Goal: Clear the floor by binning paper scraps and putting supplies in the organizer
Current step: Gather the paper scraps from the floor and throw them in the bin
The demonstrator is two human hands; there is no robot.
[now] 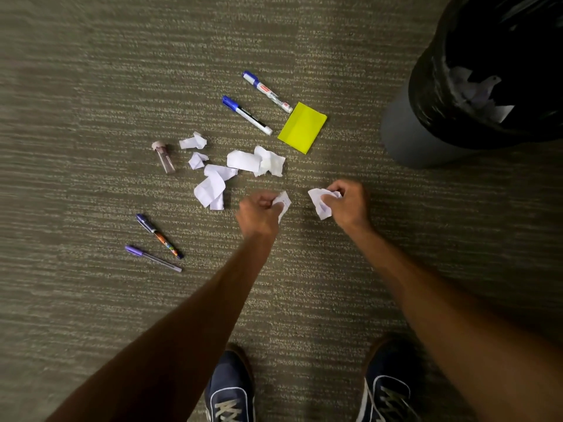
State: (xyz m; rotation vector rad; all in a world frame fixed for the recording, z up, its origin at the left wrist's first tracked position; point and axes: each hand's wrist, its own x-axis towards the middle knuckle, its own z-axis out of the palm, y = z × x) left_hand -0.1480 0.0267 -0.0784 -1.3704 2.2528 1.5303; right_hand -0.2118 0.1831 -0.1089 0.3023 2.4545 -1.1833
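Note:
My left hand (259, 210) is closed around a small white paper scrap (283, 204) just above the carpet. My right hand (347, 202) grips another crumpled scrap (320, 202). Several more white scraps lie ahead of my hands, the largest one (256, 161) in the middle. Two blue-capped white markers (266, 91) (246, 114) lie beyond them, beside a yellow sticky-note pad (303, 127). A small clear vial (164, 156) lies to the left. Two purple pens (158, 236) (152, 258) lie at the near left.
A grey bin with a black liner (432, 95) stands at the upper right, with white scraps inside. The floor is grey-green carpet (91, 117). My two dark blue shoes (231, 388) (387, 388) are at the bottom edge. No organizer is in view.

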